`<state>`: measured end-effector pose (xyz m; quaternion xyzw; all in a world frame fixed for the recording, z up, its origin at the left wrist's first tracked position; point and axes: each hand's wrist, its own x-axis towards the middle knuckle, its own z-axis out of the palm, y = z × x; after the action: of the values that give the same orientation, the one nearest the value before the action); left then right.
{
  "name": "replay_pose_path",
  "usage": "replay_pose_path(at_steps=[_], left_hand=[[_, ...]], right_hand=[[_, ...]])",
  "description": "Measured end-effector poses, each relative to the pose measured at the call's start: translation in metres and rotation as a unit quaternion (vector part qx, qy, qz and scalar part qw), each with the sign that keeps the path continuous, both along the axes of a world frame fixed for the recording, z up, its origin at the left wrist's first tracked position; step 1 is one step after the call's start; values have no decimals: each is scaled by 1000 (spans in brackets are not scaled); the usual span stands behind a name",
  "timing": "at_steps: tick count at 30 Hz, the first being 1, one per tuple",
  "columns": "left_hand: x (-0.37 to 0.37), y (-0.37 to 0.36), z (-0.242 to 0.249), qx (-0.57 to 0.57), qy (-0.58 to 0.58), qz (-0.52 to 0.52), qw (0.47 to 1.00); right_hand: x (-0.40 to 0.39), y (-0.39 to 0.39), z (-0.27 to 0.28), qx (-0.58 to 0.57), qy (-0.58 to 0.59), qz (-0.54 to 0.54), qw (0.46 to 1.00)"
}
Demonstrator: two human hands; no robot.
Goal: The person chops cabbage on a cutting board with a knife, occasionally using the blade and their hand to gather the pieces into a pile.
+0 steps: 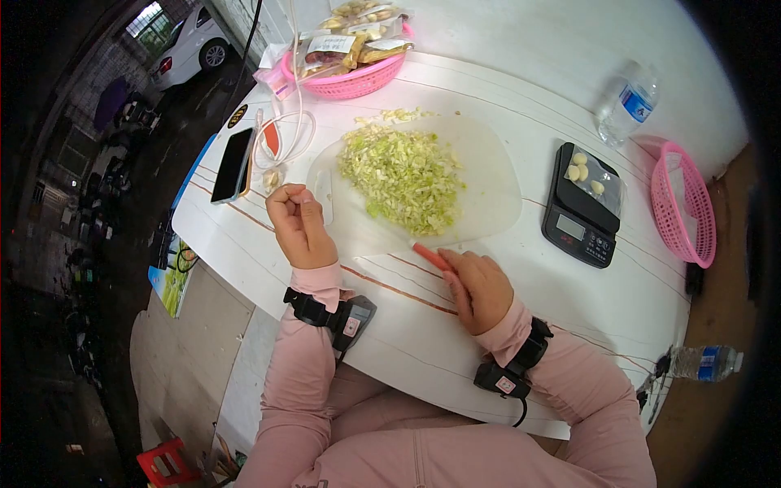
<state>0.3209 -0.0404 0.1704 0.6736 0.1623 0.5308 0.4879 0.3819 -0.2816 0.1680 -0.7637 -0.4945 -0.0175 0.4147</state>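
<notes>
A heap of chopped pale-green vegetable lies on a translucent white cutting board. My right hand is closed around an orange-red handle at the board's front edge; any blade is hard to make out. At the board's left edge is my left hand, its fingers curled with thumb and forefinger close together; whatever they may hold is too small to tell. Just behind that hand lies a small garlic-like piece.
A phone and white cable lie left. Behind is a pink basket of bagged food. To the right are a black scale with bagged cloves, a bottle and another pink basket.
</notes>
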Motion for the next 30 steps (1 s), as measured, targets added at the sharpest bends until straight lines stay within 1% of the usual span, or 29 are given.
replay_pose_path(at_steps=[1,5,7,8,10,13,16,17,19,20,22,25,28,30], left_hand=[[0,0,0,0,0,0,1000],[-1,-2,4,2,-3,-6,1000],[-1,-2,5,5,-1,-13,1000],[-2,-2,5,2,5,-19,1000],[-2,-2,5,0,12,-26,1000],[-2,-1,3,3,20,-28,999],[-2,1,2,16,22,-38,999],[-3,1,3,14,34,-30,999],[-2,1,2,12,46,-23,999],[-1,1,1,14,45,-13,999],[0,3,-2,16,44,-3,999],[0,4,-3,17,55,6,998],[2,2,-3,30,67,30,997],[2,4,-5,31,84,35,995]], right_hand=[[0,0,-1,-14,-1,-42,999],[1,0,3,5,18,-22,1000],[0,0,5,-19,4,16,1000],[0,0,3,-19,4,16,1000],[1,3,-6,-9,-20,-46,999],[1,1,1,-9,7,-30,999],[0,-1,2,-17,3,-12,1000],[1,0,1,-17,3,-11,1000],[3,1,-3,7,-6,-56,998],[2,1,-3,7,-6,-56,998],[2,0,-3,14,7,-1,1000],[2,2,-1,-10,-7,-32,999],[3,1,-1,10,6,-23,1000],[2,1,0,-3,-1,-19,1000]])
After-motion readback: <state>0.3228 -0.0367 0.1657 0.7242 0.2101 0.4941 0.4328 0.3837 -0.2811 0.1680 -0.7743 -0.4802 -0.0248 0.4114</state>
